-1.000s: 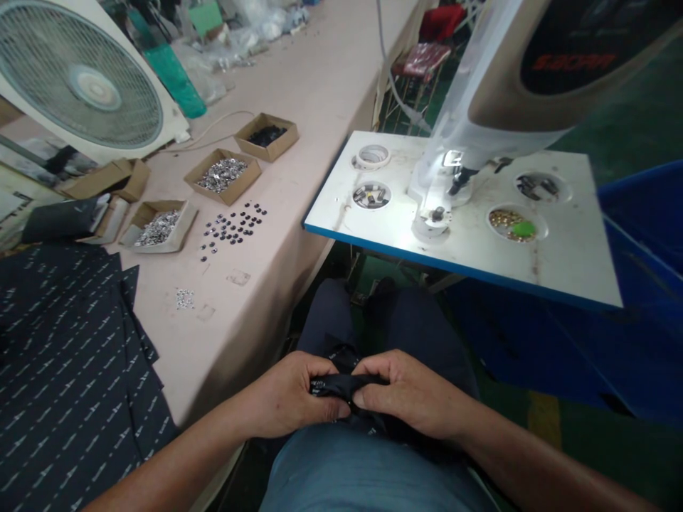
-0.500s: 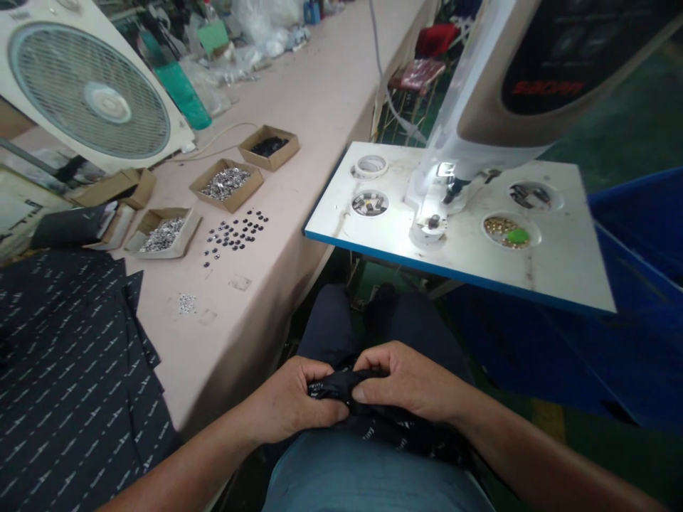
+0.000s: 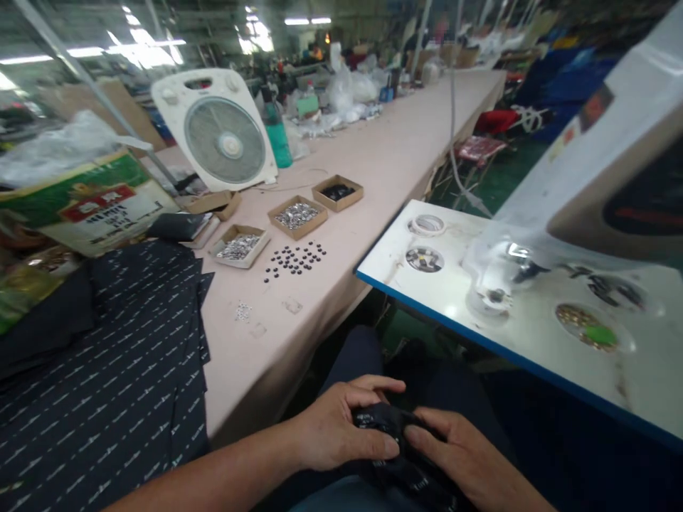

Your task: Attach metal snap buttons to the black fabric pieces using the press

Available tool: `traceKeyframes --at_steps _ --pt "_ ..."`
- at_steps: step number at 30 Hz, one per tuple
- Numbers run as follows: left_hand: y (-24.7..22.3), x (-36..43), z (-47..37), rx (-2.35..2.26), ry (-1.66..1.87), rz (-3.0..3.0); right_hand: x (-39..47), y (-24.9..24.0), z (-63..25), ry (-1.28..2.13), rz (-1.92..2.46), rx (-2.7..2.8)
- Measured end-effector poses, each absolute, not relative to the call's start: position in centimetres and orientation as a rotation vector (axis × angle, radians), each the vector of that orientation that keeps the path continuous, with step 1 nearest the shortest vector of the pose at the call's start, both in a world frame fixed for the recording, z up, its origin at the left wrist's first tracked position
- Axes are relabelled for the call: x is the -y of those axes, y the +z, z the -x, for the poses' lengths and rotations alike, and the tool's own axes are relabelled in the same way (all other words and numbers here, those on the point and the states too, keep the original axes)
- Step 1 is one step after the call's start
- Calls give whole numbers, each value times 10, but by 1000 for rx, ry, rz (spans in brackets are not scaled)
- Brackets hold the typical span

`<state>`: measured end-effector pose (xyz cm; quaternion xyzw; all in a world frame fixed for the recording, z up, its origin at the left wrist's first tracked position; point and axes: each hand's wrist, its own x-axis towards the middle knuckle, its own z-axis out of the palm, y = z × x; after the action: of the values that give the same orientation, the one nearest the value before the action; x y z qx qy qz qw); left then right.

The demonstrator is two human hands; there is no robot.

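A bunched piece of black fabric with small white lettering (image 3: 387, 419) lies over my lap, gripped from both sides. My left hand (image 3: 346, 427) pinches its left part, thumb on top and the index finger stretched beyond it. On the other side my right hand (image 3: 453, 444) presses the cloth between thumb and fingers. The hands are close together, with folds of the fabric between them. What lies inside the folds is hidden. To the left, black printed fabric pieces (image 3: 144, 363) are spread over the table.
Small boxes of metal parts (image 3: 242, 249) stand on the pink table (image 3: 352, 153), beside loose black snap-like pieces (image 3: 296, 259). A box fan (image 3: 229, 146) stands behind. At right, a machine (image 3: 576, 178) rises over a white blue-edged worktop (image 3: 453, 284) with recessed parts trays.
The view has tilted up and turned left, showing more of the room. My hands still hold the black fabric, and my left index finger now stretches out.
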<state>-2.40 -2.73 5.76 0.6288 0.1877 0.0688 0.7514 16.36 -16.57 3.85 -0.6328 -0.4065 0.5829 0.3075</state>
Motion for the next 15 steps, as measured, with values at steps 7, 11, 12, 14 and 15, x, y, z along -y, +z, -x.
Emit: traceKeyframes --at_steps 7,11,12,14,15 --pt "27 17 10 -577 -71 -1187 135 17 -209 1565 1744 1108" --pt "4 7 3 -680 -113 -1169 77 55 -193 1068 1933 1338" --pt "1 4 2 -650 -75 -1181 59 66 -178 1012 1879 1453" --pt "-2 -1 0 -587 29 -1225 22 81 -140 933 1712 1668" --pt "-3 -3 -1 -568 71 -1240 3 84 -119 903 1638 1753"
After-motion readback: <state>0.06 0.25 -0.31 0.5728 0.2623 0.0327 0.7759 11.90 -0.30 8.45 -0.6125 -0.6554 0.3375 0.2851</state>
